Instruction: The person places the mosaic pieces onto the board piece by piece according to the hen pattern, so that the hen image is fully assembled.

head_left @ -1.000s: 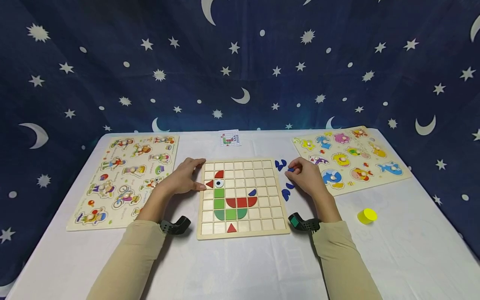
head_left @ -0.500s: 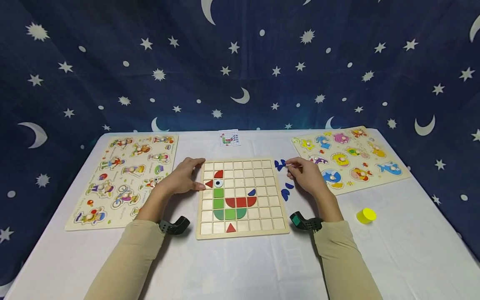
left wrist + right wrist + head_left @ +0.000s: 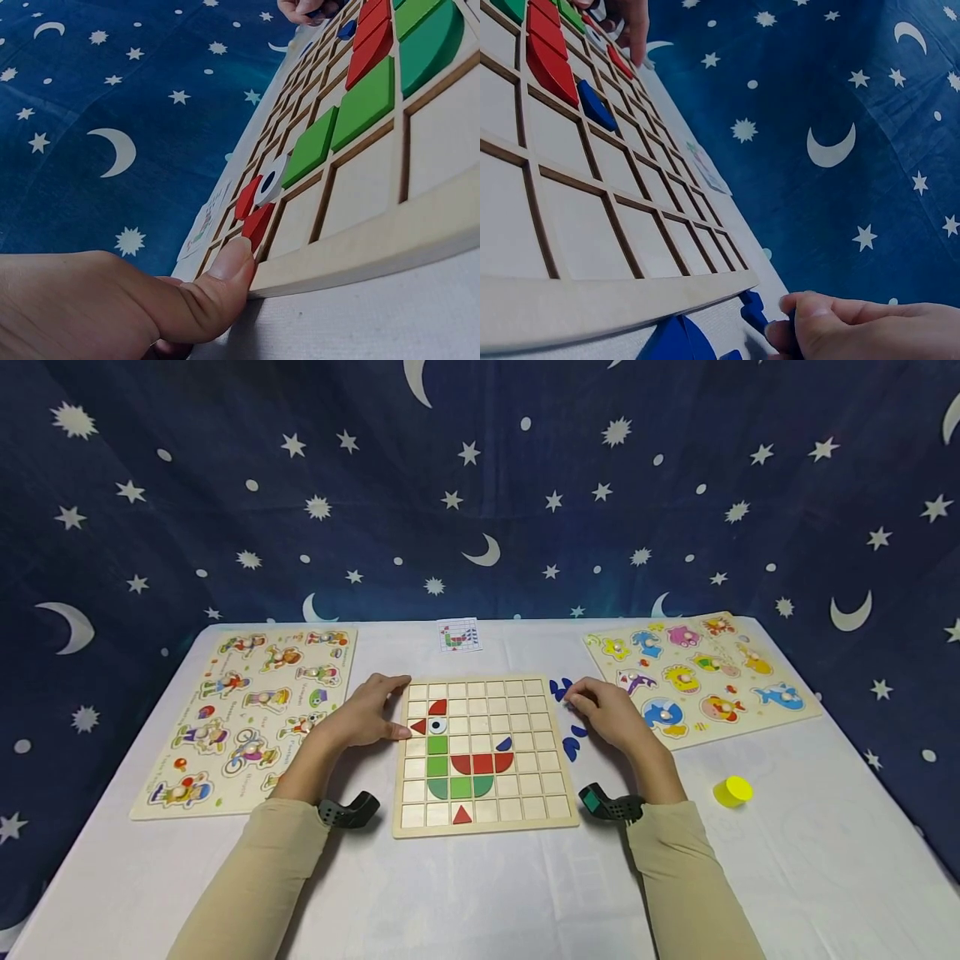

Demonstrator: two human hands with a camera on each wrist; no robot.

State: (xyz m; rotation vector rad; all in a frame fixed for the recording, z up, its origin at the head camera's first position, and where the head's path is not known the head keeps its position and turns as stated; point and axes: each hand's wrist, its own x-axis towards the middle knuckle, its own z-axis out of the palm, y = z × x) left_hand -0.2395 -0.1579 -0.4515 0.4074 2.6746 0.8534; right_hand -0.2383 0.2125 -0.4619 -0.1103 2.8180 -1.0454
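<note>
A square wooden grid board [image 3: 487,830] lies in the middle of the table, with red, green and blue pieces and an eye tile set in it in a bird-like shape. My left hand [image 3: 362,714] rests at its upper left, thumb pressed on the frame beside a red triangle [image 3: 257,223], fingertips at the far corner. Just right of the board, my right hand [image 3: 611,714] pinches a small blue piece [image 3: 793,339] between thumb and forefinger, mostly hidden by the fingers. Several loose blue petal-shaped pieces [image 3: 572,749] lie around those fingertips on the cloth.
A picture card [image 3: 459,635] of the bird pattern lies behind the board. Knobbed puzzle boards flank it: a figure puzzle [image 3: 168,768] at left, a sea-animal puzzle [image 3: 720,677] at right. A yellow cylinder [image 3: 733,792] stands right of my right forearm. A starry curtain [image 3: 480,493] hangs behind the table.
My right hand has shifted slightly left toward the board's edge, and the blue piece in its fingers has turned. The left hand and the pieces on the board stay where they were.
</note>
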